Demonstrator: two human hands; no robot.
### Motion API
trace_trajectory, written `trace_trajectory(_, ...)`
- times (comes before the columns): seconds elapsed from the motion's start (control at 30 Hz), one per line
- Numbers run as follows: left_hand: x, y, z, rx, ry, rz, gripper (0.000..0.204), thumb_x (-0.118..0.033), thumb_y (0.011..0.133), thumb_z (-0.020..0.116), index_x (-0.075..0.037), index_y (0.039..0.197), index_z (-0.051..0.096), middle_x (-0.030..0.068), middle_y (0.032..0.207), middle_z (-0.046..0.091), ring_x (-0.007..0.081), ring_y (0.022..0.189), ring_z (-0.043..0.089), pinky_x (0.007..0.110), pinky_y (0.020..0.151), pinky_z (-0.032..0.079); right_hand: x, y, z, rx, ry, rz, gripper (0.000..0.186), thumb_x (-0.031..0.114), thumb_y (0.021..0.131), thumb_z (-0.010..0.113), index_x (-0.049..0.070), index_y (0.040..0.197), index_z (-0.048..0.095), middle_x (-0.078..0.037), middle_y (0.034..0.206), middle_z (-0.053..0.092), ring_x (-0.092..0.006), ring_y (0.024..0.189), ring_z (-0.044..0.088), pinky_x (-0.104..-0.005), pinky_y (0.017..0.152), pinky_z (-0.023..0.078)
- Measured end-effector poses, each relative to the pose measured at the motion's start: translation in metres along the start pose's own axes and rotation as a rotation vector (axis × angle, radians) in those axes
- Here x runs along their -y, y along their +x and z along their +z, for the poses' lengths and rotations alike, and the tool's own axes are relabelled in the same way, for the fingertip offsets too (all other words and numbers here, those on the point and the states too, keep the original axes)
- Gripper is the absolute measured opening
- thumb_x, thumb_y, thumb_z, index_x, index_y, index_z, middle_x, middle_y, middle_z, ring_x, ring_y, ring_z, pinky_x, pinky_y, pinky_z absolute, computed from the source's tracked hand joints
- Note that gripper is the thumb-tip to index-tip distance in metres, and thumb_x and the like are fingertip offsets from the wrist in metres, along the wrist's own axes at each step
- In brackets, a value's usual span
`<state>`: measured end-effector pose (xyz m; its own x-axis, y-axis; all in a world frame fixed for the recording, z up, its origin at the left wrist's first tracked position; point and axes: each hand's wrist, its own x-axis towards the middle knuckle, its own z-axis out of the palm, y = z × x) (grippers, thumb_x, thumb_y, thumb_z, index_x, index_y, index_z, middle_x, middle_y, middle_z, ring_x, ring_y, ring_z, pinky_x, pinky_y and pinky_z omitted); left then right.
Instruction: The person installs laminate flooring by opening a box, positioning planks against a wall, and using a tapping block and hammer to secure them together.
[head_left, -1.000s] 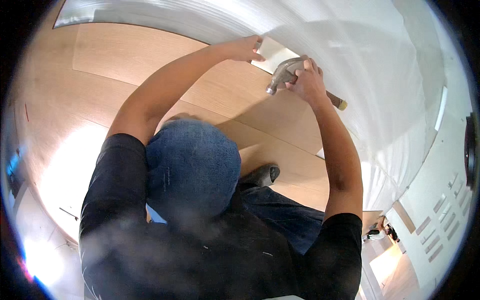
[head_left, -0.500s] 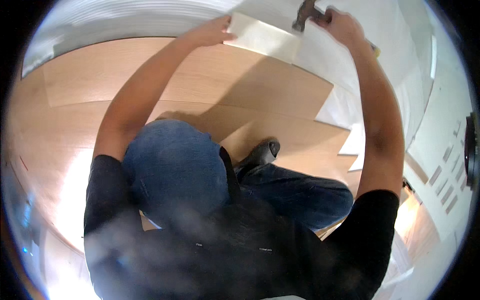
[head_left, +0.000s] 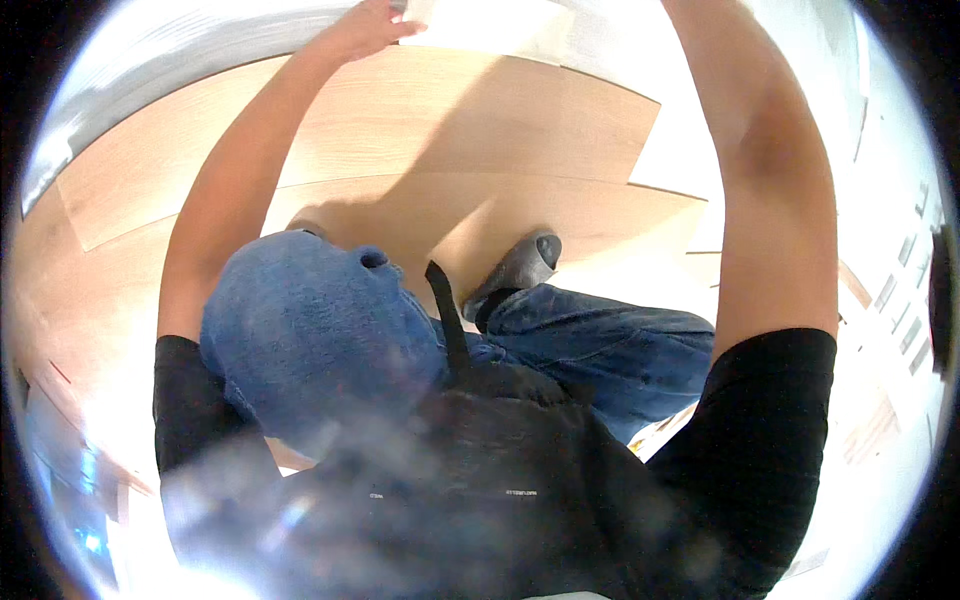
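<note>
By the plank | left hand: digits parted, touching pale block, clamping unclear | right hand: unseen

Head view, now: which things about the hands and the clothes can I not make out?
All in the head view:
- Right hand: beyond the top edge; only the right arm shows, so its grip is unknown.
- White block: far side cut off by the top edge.
- Left hand: partly cut off there too.
- Shirt print: too small to read.
</note>
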<state>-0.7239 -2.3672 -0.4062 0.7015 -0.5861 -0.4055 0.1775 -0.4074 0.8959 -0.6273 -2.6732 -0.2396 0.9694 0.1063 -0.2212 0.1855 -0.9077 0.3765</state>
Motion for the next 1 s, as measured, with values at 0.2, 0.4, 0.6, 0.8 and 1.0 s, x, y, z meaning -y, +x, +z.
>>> trace_trajectory(0.2, 0.037, 0.011, 0.022, -0.072, 0.026, -0.018, 0.089, -0.039, 0.097, 0.071, -0.004, 0.163, 0.022, 0.0217, 0.162, 0.036, 0.0348, 0.135, 0.054, 0.045, 0.109, 0.051, 0.001, -0.006, 0.078, 0.304, -0.257, -0.260, 0.030, 0.021, 0.103, 0.057, 0.008, 0.129, 0.063, -0.016, 0.109, 0.074, -0.0354, 0.096, 0.073, -0.0469, 0.083, 0.060)
trace_trajectory(0.4, 0.026, -0.003, 0.018, -0.058, -0.132, -0.004, 0.103, -0.044, 0.093, 0.072, -0.005, 0.165, 0.009, 0.0249, 0.168, 0.018, 0.0348, 0.153, 0.030, 0.046, 0.123, 0.031, 0.037, -0.026, 0.036, 0.362, -0.165, -0.213, 0.044, 0.019, 0.097, 0.053, 0.008, 0.139, 0.052, -0.028, 0.108, 0.070, -0.0452, 0.102, 0.069, -0.0563, 0.089, 0.054)
trace_trajectory(0.6, 0.022, -0.031, -0.003, -0.103, 0.057, 0.166, 0.077, -0.025, 0.088, 0.076, -0.019, 0.153, 0.035, 0.0235, 0.111, 0.068, 0.0407, 0.106, 0.067, 0.051, 0.088, 0.051, 0.067, -0.056, -0.006, 0.390, -0.136, -0.118, 0.025, 0.016, 0.094, 0.056, 0.006, 0.117, 0.059, -0.026, 0.100, 0.073, -0.0449, 0.096, 0.070, -0.0561, 0.083, 0.055)
trace_trajectory(0.8, 0.143, -0.122, -0.194, -0.132, -0.034, 0.215, 0.076, -0.016, 0.085, 0.075, -0.020, 0.152, 0.040, 0.0138, 0.132, 0.060, 0.0311, 0.115, 0.061, 0.046, 0.092, 0.052, 0.102, -0.022, -0.077, 0.182, -0.253, -0.271, 0.031, 0.036, 0.093, 0.069, 0.007, 0.101, 0.062, -0.020, 0.092, 0.073, -0.0413, 0.089, 0.071, -0.0539, 0.079, 0.056)
trace_trajectory(1.0, 0.129, -0.204, -0.320, -0.147, 0.253, -0.194, 0.068, -0.021, 0.092, 0.068, -0.026, 0.152, 0.036, 0.0140, 0.130, 0.062, 0.0286, 0.108, 0.065, 0.043, 0.074, 0.056, 0.169, 0.023, -0.145, 0.161, -0.232, -0.126, 0.039, 0.041, 0.090, 0.072, 0.003, 0.097, 0.064, -0.024, 0.093, 0.072, -0.0444, 0.092, 0.069, -0.0526, 0.082, 0.054)
